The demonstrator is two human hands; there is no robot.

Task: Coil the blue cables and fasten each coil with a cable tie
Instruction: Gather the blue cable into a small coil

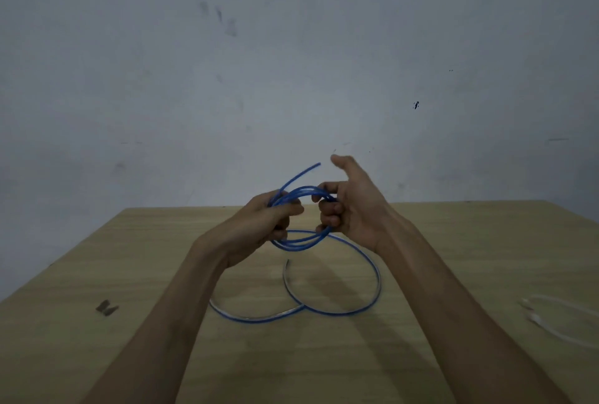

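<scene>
Head view: I see the table (502,258) beneath both hands. The blue cable (378,277) loops loose below the wrists. The left hand (265,222) grips the coil (301,190) on one side; the right hand (353,209) curls its fingers round the other, thumb raised. Pale, blurred cable ties (551,316) lie right of the right forearm.

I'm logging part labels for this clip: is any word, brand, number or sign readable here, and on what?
None readable.
The blue cable shows no printing.
The wall bears only dark smudges.
The pale cable ties on the table are too blurred to tell.
</scene>
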